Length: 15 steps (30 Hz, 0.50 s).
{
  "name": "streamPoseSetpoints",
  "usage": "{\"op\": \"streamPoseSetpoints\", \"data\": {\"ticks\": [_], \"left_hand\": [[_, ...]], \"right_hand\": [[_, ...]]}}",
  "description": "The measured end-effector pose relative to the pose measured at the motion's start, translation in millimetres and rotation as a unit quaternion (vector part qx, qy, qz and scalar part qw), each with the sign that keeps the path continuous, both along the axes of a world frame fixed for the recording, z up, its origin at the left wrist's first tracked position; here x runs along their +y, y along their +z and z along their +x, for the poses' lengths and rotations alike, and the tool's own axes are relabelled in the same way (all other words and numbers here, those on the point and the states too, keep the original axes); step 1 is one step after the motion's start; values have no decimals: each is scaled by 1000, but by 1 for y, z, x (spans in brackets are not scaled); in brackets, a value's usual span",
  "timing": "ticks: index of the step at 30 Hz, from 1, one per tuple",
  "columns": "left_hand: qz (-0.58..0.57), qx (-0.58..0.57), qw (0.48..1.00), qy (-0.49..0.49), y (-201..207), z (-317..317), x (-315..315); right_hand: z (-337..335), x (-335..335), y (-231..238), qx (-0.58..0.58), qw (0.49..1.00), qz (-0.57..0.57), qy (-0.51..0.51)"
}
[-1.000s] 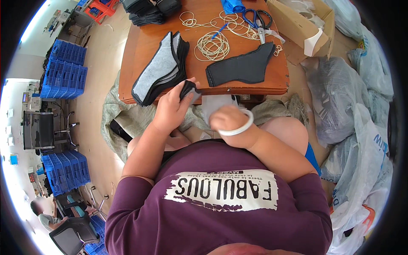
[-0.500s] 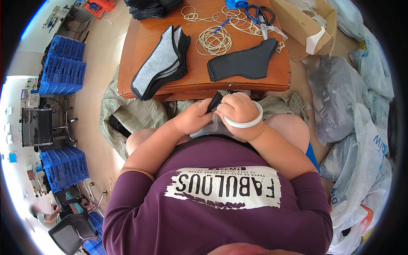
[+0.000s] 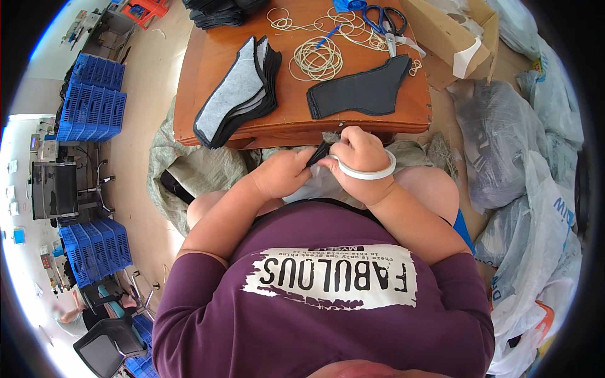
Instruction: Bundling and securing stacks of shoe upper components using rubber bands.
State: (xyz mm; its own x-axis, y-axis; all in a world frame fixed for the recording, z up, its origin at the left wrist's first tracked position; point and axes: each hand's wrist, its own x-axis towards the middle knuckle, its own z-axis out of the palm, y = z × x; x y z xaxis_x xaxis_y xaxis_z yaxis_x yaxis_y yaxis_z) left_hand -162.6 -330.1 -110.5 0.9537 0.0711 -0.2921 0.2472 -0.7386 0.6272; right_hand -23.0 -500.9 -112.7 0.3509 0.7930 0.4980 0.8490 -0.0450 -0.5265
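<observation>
Between my hands, just in front of the table, is a small folded black piece point(image 3: 320, 152) that looks like fabric. My left hand point(image 3: 283, 172) is closed and pinches it from the left. My right hand point(image 3: 360, 157) is curled shut at its right edge, with a narrow roll of white tape point(image 3: 392, 165) looped around the hand. The tape's near end meets my thumb beside the black piece. On the table, a fanned stack of grey-and-black sock-shaped pieces point(image 3: 234, 94) lies at left. One black sock-shaped piece point(image 3: 359, 88) lies flat at right.
The wooden table point(image 3: 287, 116) also bears coiled cream cord point(image 3: 317, 60), scissors point(image 3: 386, 25) and a black stack point(image 3: 224, 11). A cardboard box point(image 3: 450, 41) and filled plastic bags point(image 3: 498, 145) stand at right. Blue crates point(image 3: 91, 104), an office chair point(image 3: 107, 346) and another person stand at left.
My right hand has turned and shifted slightly right and up, its thumb now drawn out beside the black piece. The tape roll moved right with it. My left hand keeps its hold.
</observation>
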Motion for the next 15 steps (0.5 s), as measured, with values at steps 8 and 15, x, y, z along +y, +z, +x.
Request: {"op": "streamPoseSetpoints", "data": {"ticks": [8, 15], "left_hand": [[-42, -1, 999, 13, -5, -2, 1], [-85, -35, 994, 53, 4, 2, -3]], "right_hand": [[2, 4, -2, -13, 998, 61, 11], [4, 8, -8, -13, 993, 120, 13]]}}
